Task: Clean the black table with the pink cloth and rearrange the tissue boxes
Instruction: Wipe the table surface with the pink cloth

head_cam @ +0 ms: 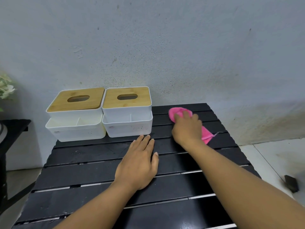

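Two white tissue boxes with bamboo lids stand side by side at the back left of the black slatted table [92,164], the left box [76,116] and the right box [127,111] touching each other. My right hand [187,128] presses flat on the pink cloth [179,113] at the table's back right, near the wall; the cloth sticks out ahead of my fingers and behind my wrist. My left hand [138,162] lies flat on the slats in the middle, fingers together, just in front of the right box, holding nothing.
A grey plaster wall [165,47] runs right behind the table. A second black table edge [14,124] and a plant [6,88] sit at the far left. A small dark object [291,183] lies on the tiled floor to the right.
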Tool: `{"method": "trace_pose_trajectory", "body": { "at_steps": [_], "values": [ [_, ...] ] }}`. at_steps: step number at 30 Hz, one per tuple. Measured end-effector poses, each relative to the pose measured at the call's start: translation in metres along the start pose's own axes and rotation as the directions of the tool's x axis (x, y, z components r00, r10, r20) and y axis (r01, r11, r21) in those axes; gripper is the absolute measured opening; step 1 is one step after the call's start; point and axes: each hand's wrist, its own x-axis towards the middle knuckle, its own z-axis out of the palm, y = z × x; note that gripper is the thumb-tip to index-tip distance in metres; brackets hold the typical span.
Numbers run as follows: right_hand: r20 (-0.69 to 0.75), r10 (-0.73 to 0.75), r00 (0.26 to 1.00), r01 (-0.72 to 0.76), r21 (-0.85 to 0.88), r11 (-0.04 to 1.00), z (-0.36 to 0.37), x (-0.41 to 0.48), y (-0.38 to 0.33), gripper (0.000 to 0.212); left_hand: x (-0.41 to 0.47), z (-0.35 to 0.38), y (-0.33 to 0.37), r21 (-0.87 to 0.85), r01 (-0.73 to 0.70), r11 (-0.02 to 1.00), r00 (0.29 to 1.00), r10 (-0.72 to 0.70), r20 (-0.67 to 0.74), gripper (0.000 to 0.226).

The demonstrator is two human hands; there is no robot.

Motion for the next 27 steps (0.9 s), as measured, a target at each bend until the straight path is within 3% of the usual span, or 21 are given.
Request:
{"method": "trace_pose_trajectory", "body": {
  "at_steps": [4, 6, 9, 12, 15, 20, 27],
  "values": [
    [-0.005, -0.192, 0.981, 0.192, -0.016, 0.981, 0.004, -0.008, 0.003, 0.045, 0.0, 0.0, 0.0, -0.006, -0.006, 1.0, 1.0, 0.006, 0.001, 0.059],
    [0.028, -0.201, 0.979, 0.201, -0.027, 0.979, 0.001, -0.001, 0.025, 0.044, 0.0, -0.001, 0.0, -0.002, -0.005, 1.0, 1.0, 0.005, 0.0, 0.058],
    [0.035, 0.0, 0.999, 0.001, -0.039, 0.999, -0.002, 0.012, 0.066, 0.044, 0.0, -0.001, 0.0, -0.007, -0.002, 1.0, 1.0, 0.002, 0.006, 0.059],
    [0.068, 0.263, 0.962, -0.265, 0.014, 0.964, -0.008, 0.024, 0.088, 0.048, 0.0, -0.001, 0.001, -0.013, 0.0, 1.0, 1.0, 0.0, 0.001, 0.059],
    [0.068, 0.337, 0.939, -0.339, 0.034, 0.94, -0.009, 0.029, 0.066, 0.045, 0.0, 0.0, 0.0, -0.003, -0.008, 1.0, 1.0, 0.008, 0.003, 0.058],
    [0.03, 0.051, 0.998, -0.052, 0.045, 0.998, 0.0, 0.022, 0.005, 0.039, 0.0, 0.001, 0.0, 0.005, -0.004, 1.0, 1.0, 0.004, 0.007, 0.061],
    [0.07, -0.223, 0.972, 0.222, 0.029, 0.975, 0.007, 0.032, -0.007, 0.046, 0.001, 0.001, 0.0, 0.011, -0.003, 1.0, 1.0, 0.003, 0.013, 0.065]
  ]
}}
